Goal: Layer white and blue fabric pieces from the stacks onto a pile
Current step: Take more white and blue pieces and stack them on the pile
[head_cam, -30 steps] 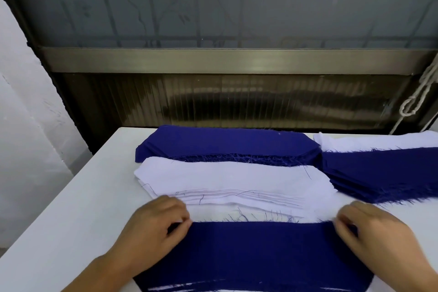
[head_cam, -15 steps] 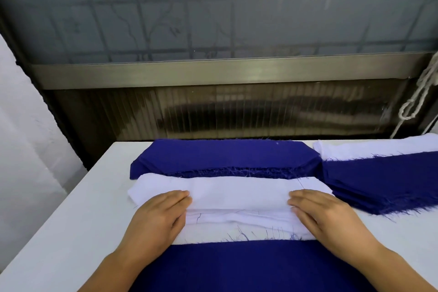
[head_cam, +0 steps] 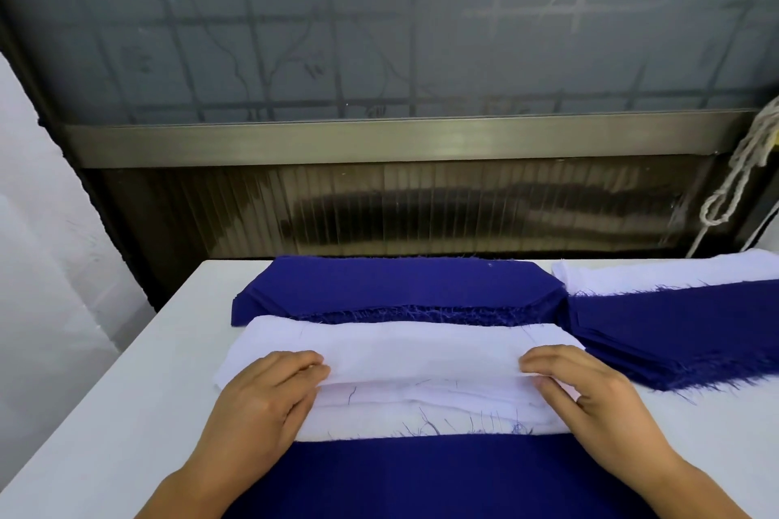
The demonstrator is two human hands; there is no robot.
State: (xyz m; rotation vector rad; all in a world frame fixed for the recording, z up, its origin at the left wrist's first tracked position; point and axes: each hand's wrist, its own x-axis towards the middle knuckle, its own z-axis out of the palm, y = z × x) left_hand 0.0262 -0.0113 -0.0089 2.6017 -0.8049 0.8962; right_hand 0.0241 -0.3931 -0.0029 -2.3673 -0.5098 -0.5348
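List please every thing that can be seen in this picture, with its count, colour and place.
white stack: one, white, middle of the table, between the two blue cloths
top white piece: one, white, on the white stack, near edge lifted by both hands
far blue stack: one, dark blue, behind the white stack
blue pile: one, dark blue, nearest the person
right blue stack: one, dark blue, right side
white cloth: one, white, behind the right blue stack
table: one, white
rope: one, pale, upper right
left hand: pinches the piece's left end
right hand: pinches its right end
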